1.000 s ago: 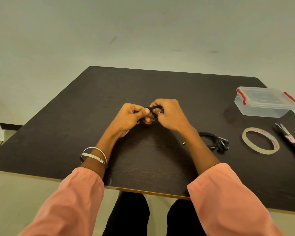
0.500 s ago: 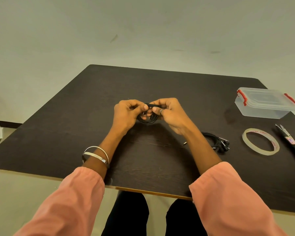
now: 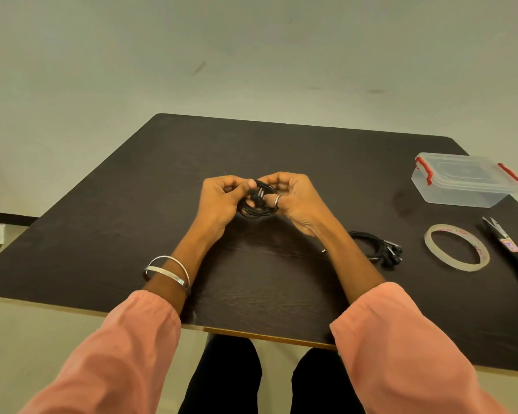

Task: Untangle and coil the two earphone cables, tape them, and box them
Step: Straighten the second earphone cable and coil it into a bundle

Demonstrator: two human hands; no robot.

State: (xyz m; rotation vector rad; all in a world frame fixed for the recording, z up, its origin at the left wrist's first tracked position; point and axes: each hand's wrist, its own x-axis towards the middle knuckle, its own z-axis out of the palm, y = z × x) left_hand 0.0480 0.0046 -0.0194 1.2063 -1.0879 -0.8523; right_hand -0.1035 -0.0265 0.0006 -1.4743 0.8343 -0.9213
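Earphone coil [image 3: 256,204] is above mid-counter [image 3: 132,228], pinched by my left hand [image 3: 222,201] and right hand [image 3: 293,198]. I keep loops tight and tuck the buds before reaching for tape [image 3: 456,251]. Second cable [image 3: 377,249] lies right.

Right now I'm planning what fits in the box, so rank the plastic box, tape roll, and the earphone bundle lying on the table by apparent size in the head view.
1. plastic box, largest.
2. tape roll.
3. earphone bundle on the table, smallest, though the right forearm hides part of it.
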